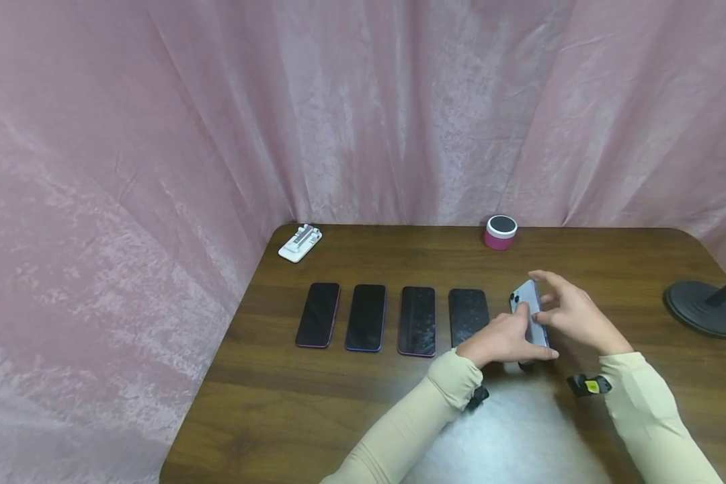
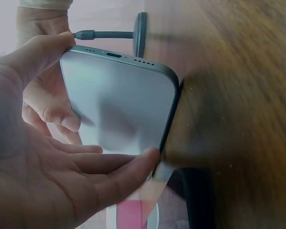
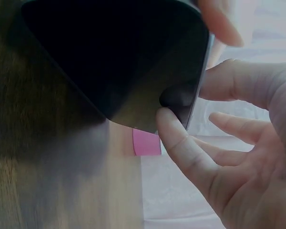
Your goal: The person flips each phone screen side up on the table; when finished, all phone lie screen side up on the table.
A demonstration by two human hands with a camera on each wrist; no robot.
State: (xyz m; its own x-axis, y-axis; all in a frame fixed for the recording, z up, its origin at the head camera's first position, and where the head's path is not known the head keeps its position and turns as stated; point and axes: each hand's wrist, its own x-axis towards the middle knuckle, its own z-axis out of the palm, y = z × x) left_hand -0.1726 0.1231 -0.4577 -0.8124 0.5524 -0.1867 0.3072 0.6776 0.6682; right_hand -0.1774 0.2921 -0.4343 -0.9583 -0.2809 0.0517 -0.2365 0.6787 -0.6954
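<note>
A light-blue smartphone point(image 1: 526, 293) is tilted up on one long edge at the right of the row of phones. Its pale back, with camera lenses at the far end, faces left; its dark screen point(image 3: 109, 57) shows in the right wrist view. My left hand point(image 1: 508, 338) holds it, thumb at the near end by the charging port point(image 2: 114, 55) and fingertips along the back and lower edge. With thumb and forefinger my right hand point(image 1: 577, 316) pinches its raised edge, other fingers loose. Just left lies a black-screened phone point(image 1: 468, 311), partly hidden by my left hand.
Three more dark-screened phones lie in line: far left point(image 1: 318, 314), second point(image 1: 366, 318) and third point(image 1: 417, 321). A white phone-shaped holder point(image 1: 300, 243) is at the back left, a pink-and-white round jar point(image 1: 500, 232) at the back, a black stand base point(image 1: 704, 309) at the right.
</note>
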